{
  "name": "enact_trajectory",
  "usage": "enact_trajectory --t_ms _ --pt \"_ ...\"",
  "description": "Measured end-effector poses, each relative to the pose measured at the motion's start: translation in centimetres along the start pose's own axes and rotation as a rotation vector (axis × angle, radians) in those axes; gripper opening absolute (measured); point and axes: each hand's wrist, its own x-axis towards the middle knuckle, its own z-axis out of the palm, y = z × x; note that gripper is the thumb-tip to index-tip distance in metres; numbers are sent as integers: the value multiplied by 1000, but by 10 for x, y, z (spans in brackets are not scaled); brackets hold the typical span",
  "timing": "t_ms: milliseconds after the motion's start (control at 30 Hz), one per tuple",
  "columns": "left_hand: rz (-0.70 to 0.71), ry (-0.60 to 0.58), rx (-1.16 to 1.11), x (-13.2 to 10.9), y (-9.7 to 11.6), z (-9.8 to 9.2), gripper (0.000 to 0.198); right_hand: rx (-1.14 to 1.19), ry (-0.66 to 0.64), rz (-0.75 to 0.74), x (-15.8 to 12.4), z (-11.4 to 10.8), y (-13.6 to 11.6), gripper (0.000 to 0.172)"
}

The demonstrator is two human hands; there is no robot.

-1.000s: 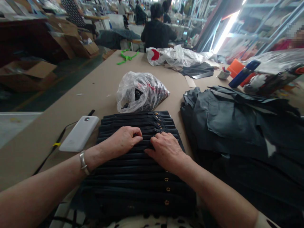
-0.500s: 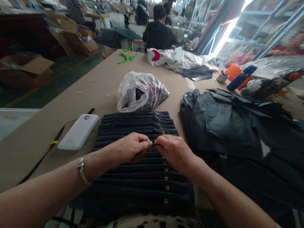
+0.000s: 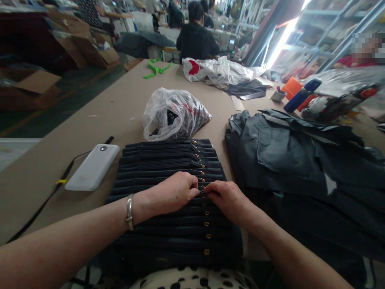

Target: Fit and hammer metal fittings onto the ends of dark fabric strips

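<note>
Dark zippered pieces (image 3: 168, 218) lie overlapped in rows before me, with gold zipper sliders along their right side. On the upper rows thin black zipper pulls (image 3: 195, 157) hang from the sliders; the lower rows show bare gold sliders (image 3: 206, 224). My left hand (image 3: 177, 190), a silver bangle at its wrist, is closed in a pinch at a middle row, on what looks like a black zipper pull mostly hidden by the fingers. Facing it, my right hand (image 3: 225, 196) pinches the gold slider (image 3: 203, 188) of that row. The fingertips nearly meet.
Beyond the rows sits an open clear plastic bag (image 3: 177, 114) with small black parts. A white power bank (image 3: 92, 167) with a cable lies left, and a pile of dark fabric (image 3: 288, 156) right. Farther back are a green strap (image 3: 157, 69) and a seated person (image 3: 197, 38).
My hands have come down from above the rows onto one slider, the left moving right and the right slightly lower. The view has shifted a little.
</note>
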Motion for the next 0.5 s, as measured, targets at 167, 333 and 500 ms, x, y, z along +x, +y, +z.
enact_trajectory --t_ms 167,333,500 --pt "-16 -5 32 2 -3 1 21 2 12 -22 3 5 3 16" --pt "10 -14 47 1 -4 2 20 -2 2 -62 5 2 5 17" --pt "18 -26 87 -2 -6 3 21 -67 -44 -64 5 2 3 16"
